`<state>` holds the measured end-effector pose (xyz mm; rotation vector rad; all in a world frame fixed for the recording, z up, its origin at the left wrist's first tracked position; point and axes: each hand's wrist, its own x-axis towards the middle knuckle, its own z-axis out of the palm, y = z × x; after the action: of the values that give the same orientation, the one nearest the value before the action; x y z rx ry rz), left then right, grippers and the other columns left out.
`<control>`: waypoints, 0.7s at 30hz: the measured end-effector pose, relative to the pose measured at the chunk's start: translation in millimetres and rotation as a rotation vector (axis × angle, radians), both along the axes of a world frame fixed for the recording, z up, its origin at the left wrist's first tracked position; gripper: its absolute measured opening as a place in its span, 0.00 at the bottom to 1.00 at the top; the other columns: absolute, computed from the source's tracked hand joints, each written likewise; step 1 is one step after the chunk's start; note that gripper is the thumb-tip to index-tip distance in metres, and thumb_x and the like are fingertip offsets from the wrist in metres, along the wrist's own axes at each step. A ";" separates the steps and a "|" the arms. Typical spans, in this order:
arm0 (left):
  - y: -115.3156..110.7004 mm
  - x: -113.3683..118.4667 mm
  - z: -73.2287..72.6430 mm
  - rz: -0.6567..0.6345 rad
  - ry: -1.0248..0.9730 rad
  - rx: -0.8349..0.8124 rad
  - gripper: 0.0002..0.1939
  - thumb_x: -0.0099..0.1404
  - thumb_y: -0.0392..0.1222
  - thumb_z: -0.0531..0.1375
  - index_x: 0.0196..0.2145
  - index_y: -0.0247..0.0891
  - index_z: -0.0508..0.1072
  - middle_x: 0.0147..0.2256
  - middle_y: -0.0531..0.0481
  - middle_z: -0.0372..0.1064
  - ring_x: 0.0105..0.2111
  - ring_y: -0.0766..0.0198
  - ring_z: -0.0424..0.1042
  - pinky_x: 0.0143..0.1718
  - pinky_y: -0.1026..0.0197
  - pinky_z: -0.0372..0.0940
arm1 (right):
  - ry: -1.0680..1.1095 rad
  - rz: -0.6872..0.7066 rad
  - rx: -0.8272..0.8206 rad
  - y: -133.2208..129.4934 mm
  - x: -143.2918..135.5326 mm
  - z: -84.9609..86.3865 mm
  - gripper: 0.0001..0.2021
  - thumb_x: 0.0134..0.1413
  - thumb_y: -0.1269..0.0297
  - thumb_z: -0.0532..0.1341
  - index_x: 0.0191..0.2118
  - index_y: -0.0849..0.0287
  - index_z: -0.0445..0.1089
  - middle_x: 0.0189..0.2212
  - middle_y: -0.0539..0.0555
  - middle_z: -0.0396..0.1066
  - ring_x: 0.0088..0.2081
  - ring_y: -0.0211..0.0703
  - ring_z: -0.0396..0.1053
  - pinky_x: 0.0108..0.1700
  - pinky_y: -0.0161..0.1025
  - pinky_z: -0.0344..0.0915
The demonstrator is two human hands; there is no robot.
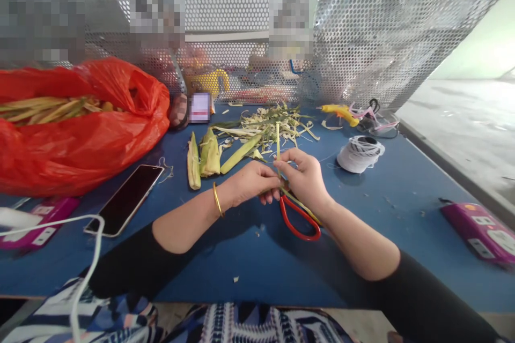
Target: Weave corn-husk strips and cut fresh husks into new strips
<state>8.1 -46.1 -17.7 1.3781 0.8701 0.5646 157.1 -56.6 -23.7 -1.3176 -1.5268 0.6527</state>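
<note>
Over the middle of the blue table, both my hands pinch a thin pale-green leaf strip (pixel 278 136) that stands upright above my fingers. My left hand (pixel 259 181), with a gold bangle on its wrist, closes on its lower part. Thumb and forefinger of my right hand (pixel 301 171) hold it a little higher. Just beneath the hands lie red-handled scissors (pixel 300 225), their blades hidden by my fingers. Another strip runs under my right wrist. Ahead are a heap of shredded leaf strips (pixel 277 123) and several cut green husk pieces (pixel 210 155).
A red plastic bag (pixel 132 144) of dried strips fills the left, near a phone (pixel 129 198) and a white cable (pixel 98 246). To the right are a spool of white thread (pixel 359 155), a yellow glue gun (pixel 341 113) and a purple power strip (pixel 480 230). Perforated metal mesh (pixel 233 10) stands behind.
</note>
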 end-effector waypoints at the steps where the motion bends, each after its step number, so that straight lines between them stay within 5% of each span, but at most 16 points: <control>1: 0.0 0.1 -0.4 0.002 -0.008 -0.021 0.14 0.57 0.42 0.66 0.16 0.36 0.75 0.17 0.47 0.70 0.17 0.68 0.66 0.19 0.66 0.60 | -0.010 -0.005 0.010 0.3 -0.1 -0.7 0.09 0.49 0.64 0.61 0.21 0.55 0.66 0.23 0.49 0.69 0.29 0.41 0.67 0.36 0.40 0.62; 7: 6.7 -1.5 5.6 0.226 -0.211 -0.206 0.08 0.58 0.42 0.69 0.26 0.34 0.79 0.28 0.44 0.79 0.29 0.64 0.76 0.31 0.66 0.68 | -0.265 -0.222 0.418 -4.9 9.6 17.2 0.07 0.59 0.61 0.59 0.34 0.53 0.73 0.39 0.57 0.77 0.45 0.51 0.71 0.51 0.48 0.63; 9: 10.4 -3.4 10.4 0.294 -0.310 -0.197 0.04 0.57 0.38 0.69 0.29 0.34 0.79 0.31 0.44 0.80 0.34 0.63 0.78 0.37 0.65 0.69 | -0.325 -0.288 0.520 -12.0 9.2 22.7 0.09 0.62 0.61 0.58 0.32 0.53 0.73 0.35 0.56 0.77 0.42 0.50 0.72 0.49 0.47 0.62; 15: 9.3 -3.9 17.2 0.358 -0.439 -0.100 0.04 0.54 0.36 0.69 0.30 0.34 0.80 0.34 0.44 0.81 0.39 0.59 0.78 0.47 0.59 0.69 | -0.256 0.017 0.172 -16.9 -6.6 5.3 0.11 0.59 0.57 0.60 0.28 0.53 0.73 0.29 0.53 0.76 0.32 0.45 0.72 0.37 0.40 0.63; 21: 4.2 1.1 13.3 0.377 -0.465 -0.105 0.10 0.46 0.39 0.74 0.26 0.34 0.80 0.32 0.45 0.80 0.39 0.59 0.77 0.47 0.58 0.68 | -0.059 0.075 0.083 -12.4 -10.0 0.1 0.12 0.56 0.59 0.59 0.23 0.54 0.68 0.24 0.50 0.70 0.28 0.42 0.67 0.34 0.38 0.62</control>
<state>9.2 -41.8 -4.4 0.9321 0.7639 1.0651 147.1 -69.0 -23.6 -1.2316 -1.6407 0.5952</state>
